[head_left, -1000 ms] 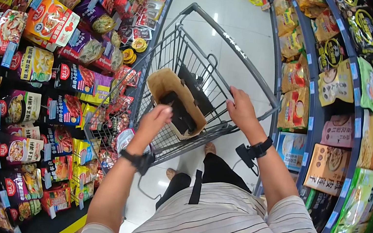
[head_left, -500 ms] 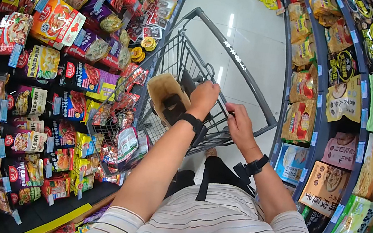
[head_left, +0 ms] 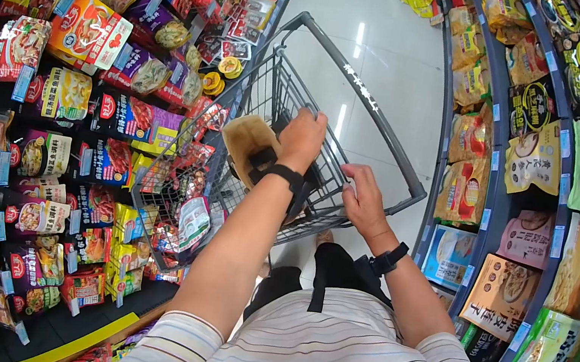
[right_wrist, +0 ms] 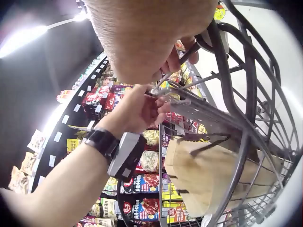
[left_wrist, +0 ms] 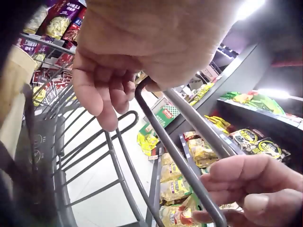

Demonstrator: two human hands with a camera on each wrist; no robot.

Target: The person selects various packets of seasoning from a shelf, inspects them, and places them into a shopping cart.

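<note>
A grey wire shopping cart [head_left: 359, 79] stands in the aisle in front of me. My left hand [head_left: 303, 136] reaches over the basket, and its fingers [left_wrist: 109, 90] curl round the top loop of the cart's folding wire flap [left_wrist: 166, 142]. My right hand [head_left: 358, 196] is lower on the same flap and pinches one wire rod between thumb and fingers [left_wrist: 251, 189]. A brown paper bag [head_left: 243, 139] with dark handles stands in the basket just below my left hand [right_wrist: 139, 111]; the same bag [right_wrist: 203, 179] shows through the wires in the right wrist view.
Shelves of snack packets [head_left: 85, 32] line the left side, close against the cart. More packet shelves [head_left: 532, 152] line the right. A glossy white floor [head_left: 396, 53] runs ahead between them. Some packets [head_left: 192, 222] lie in the cart's near left part.
My left hand rose from the cart's near left side to the wire flap and took hold of it. My right hand shifted slightly along the flap wires.
</note>
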